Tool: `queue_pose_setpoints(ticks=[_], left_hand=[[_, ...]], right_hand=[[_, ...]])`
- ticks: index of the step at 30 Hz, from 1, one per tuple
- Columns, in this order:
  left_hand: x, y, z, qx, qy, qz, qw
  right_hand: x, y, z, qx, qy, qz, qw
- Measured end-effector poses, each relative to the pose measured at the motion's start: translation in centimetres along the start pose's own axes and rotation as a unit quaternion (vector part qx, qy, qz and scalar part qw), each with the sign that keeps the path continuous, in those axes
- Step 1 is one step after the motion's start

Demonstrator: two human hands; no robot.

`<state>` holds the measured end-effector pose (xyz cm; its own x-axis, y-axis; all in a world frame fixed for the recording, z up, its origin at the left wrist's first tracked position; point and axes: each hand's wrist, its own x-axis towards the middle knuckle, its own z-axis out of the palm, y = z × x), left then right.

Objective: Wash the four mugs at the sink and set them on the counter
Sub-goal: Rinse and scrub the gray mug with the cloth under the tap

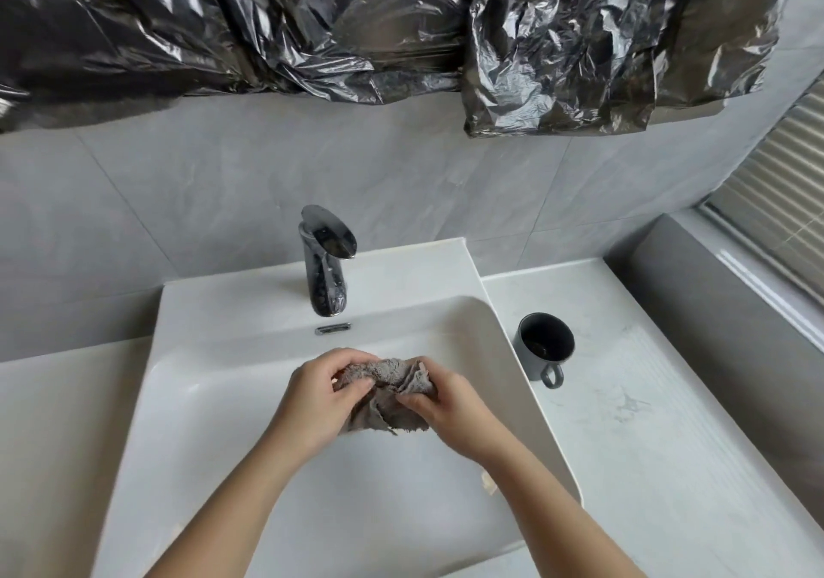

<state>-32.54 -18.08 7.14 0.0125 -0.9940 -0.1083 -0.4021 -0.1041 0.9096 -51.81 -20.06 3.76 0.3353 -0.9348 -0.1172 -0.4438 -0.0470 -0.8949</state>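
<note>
Over the white sink basin [249, 426], both my hands hold a crumpled grey cloth [387, 392]. My left hand [319, 403] grips its left side with curled fingers. My right hand [446, 412] pinches its right side between thumb and fingers. One dark grey mug [545, 345] stands upright on the counter [669, 421] right of the sink, its handle pointing toward me. No other mug is in view.
A dark chrome faucet [324, 265] rises behind the basin, with no water running from it. Crinkled black plastic sheeting [401, 29] hangs across the wall above. A grey ledge and a window blind [776, 194] are at the far right.
</note>
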Motion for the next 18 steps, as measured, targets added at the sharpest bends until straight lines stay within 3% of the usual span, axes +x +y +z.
queue_pose_setpoints(ticks=[3, 6, 11, 15, 18], left_hand=[[-0.6, 0.1, -1.8, 0.077, 0.058, 0.044, 0.994], [-1.2, -0.5, -4.0, 0.138, 0.097, 0.073, 0.983], [-1.5, -2.0, -6.9, 0.279, -0.022, 0.07, 0.958], [-2.1, -1.0, -5.5, 0.153, -0.128, 0.105, 0.974], [-1.8, -0.9, -3.7, 0.043, -0.1, 0.072, 0.991]], right_hand=[[0.4, -1.8, 0.0, -0.072, -0.063, -0.037, 0.995], [0.5, -3.4, -0.5, -0.094, -0.069, -0.031, 0.993], [0.7, -6.1, -0.8, 0.065, -0.073, -0.056, 0.994], [0.8, -8.5, 0.5, 0.115, -0.143, -0.055, 0.982], [0.9, -9.3, 0.7, 0.173, -0.151, -0.034, 0.973]])
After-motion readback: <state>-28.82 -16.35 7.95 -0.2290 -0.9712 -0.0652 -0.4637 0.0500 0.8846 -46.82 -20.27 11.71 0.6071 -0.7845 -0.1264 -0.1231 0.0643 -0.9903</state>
